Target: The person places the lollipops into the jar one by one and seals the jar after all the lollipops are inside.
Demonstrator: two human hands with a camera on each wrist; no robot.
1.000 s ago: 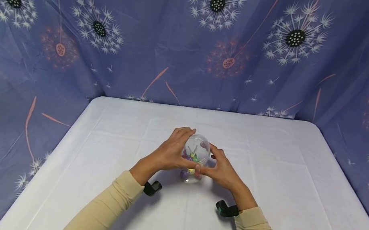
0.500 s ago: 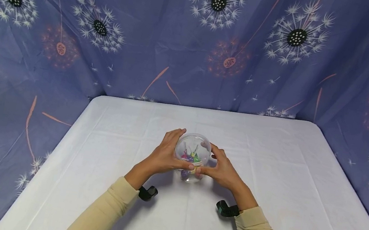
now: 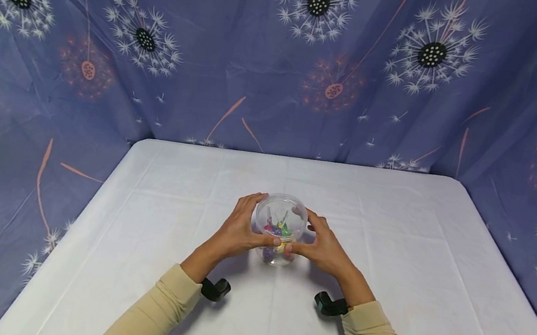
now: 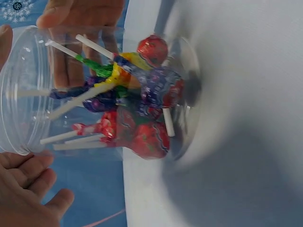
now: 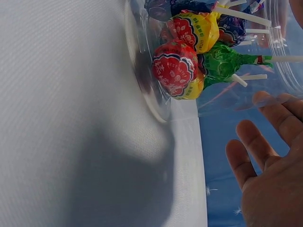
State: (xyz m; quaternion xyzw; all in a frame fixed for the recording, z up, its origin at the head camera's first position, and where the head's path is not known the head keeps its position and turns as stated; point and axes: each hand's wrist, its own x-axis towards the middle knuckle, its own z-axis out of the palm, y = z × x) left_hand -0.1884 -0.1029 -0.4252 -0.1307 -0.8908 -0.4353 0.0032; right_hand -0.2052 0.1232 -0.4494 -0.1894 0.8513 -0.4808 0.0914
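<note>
A clear plastic jar (image 3: 283,208) stands upright on the white table, with a ridged, see-through top; whether a clear lid sits on it I cannot tell. Inside lie several wrapped lollipops (image 4: 161,90) with white sticks, in red, purple, yellow and green. My left hand (image 3: 239,229) holds the jar's upper left side, thumb across the front. On the other side my right hand (image 3: 323,246) grips near the rim, its thumb close to the left one. In the right wrist view a red lollipop (image 5: 175,66) and a green lollipop (image 5: 221,61) show through the wall.
The jar is near the middle of the white-covered table (image 3: 392,259). A blue curtain (image 3: 221,65) with dandelion prints hangs behind the table and along its sides. Black wrist cameras (image 3: 215,289) sit under both wrists.
The left hand has shifted left around the jar's top, uncovering more of the rim; its thumb drew back a little. The jar and right hand stay in place.
</note>
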